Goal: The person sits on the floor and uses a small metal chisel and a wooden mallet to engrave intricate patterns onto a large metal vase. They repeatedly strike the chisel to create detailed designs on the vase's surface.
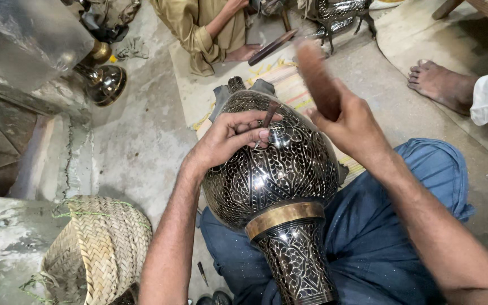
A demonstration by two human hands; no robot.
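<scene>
A large black metal vase (278, 175) with fine silver engraved leaf pattern and a brass band lies across my lap, its neck toward me. My left hand (230, 138) rests on the vase's belly and pinches a thin chisel (269, 114) against the surface. My right hand (348, 121) is raised just above and to the right, gripping a wooden mallet handle (316, 76), blurred by motion.
A woven straw basket (100, 251) sits at lower left. Brass vessels (105, 82) stand at upper left. Another person sits beyond the vase on a striped mat (289, 85); a bare foot (439, 85) is at right. Small tools (203, 273) lie on the concrete floor.
</scene>
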